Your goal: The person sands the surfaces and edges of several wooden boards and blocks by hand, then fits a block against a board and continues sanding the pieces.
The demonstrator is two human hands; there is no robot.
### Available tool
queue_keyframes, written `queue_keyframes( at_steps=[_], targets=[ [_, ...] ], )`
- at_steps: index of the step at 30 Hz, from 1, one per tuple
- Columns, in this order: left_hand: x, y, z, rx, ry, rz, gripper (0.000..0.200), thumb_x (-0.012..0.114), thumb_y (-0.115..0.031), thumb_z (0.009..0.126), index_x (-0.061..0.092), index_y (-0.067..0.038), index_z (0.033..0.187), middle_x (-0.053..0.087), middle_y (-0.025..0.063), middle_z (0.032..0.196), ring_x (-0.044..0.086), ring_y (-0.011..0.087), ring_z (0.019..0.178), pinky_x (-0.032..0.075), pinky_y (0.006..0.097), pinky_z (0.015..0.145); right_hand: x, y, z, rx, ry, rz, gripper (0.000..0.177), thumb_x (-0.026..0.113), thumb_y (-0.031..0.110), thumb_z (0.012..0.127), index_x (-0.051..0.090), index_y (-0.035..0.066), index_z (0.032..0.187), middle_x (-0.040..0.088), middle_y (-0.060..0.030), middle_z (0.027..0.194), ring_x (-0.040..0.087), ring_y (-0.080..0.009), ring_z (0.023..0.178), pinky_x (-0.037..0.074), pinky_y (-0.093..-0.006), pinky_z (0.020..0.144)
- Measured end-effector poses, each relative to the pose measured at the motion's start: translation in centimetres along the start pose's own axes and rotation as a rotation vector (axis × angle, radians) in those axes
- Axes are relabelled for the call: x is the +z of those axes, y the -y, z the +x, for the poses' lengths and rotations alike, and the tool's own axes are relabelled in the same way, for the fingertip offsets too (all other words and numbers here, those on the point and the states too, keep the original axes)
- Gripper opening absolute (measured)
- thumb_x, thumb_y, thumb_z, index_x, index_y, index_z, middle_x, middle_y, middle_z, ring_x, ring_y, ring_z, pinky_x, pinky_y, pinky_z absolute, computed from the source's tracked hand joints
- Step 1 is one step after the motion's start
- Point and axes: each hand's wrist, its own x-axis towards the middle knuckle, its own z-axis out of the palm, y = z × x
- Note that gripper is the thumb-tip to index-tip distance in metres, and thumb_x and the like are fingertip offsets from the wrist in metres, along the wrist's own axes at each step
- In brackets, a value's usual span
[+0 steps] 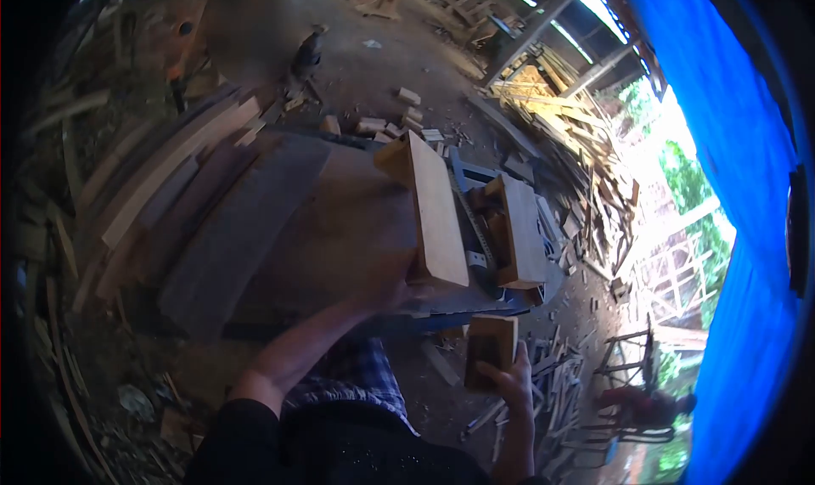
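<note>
My right hand [514,381] grips a short wooden block [491,349] in front of the bench, with the thumb across its dark face. My left hand [397,288] is at the near end of a pale wooden board [435,209] that stands on edge along the workbench. Shadow hides the left fingers, so whether they hold the board or only touch it cannot be told. Beyond that board is a second wooden piece [522,230] of similar shape, with a narrow metal strip [472,217] running between the two.
Long planks [182,175] lie stacked at the left of the workbench [340,209]. Offcut blocks [382,128] litter the ground beyond it, and scrap wood [586,179] is heaped to the right. A blue tarp [730,145] hangs at the far right. A blurred person stands at the upper left.
</note>
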Motion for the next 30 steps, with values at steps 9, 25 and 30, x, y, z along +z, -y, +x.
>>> queue_keyframes(
  at_steps=[9, 25, 30],
  targets=[
    [-3.7, -11.4, 9.4, -0.161, 0.569, 0.747, 0.069, 0.084, -0.037, 0.069, 0.053, -0.005, 0.122, 0.066, 0.0158, 0.115, 0.063, 0.0332, 0.110, 0.046, 0.0462, 0.094, 2.1, -6.1, -0.5, 0.184, -0.102, 0.342, 0.068, 0.086, 0.026, 0.063, 0.053, 0.002, 0.117, 0.067, -0.0148, 0.106, 0.065, -0.0254, 0.099, 0.051, -0.0384, 0.087],
    [2.1, -9.1, 2.4, 0.044, 0.372, 1.034, 0.061, 0.081, -0.051, 0.067, 0.056, -0.008, 0.101, 0.059, 0.0072, 0.096, 0.059, 0.0255, 0.091, 0.041, 0.0401, 0.080, 1.3, 3.5, 4.8, 0.013, -0.138, 0.326, 0.072, 0.086, 0.033, 0.066, 0.047, 0.002, 0.119, 0.066, -0.0211, 0.106, 0.067, -0.0320, 0.101, 0.052, -0.0410, 0.086],
    [3.5, -8.7, 2.9, -0.074, 0.312, 1.034, 0.068, 0.076, -0.066, 0.062, 0.060, -0.007, 0.090, 0.059, 0.0069, 0.087, 0.059, 0.0233, 0.085, 0.041, 0.0389, 0.077, 0.9, 10.6, 8.2, -0.108, -0.127, -0.046, 0.075, 0.084, 0.039, 0.068, 0.041, 0.004, 0.119, 0.067, -0.0266, 0.096, 0.066, -0.0439, 0.094, 0.052, -0.0481, 0.082]
  ],
)
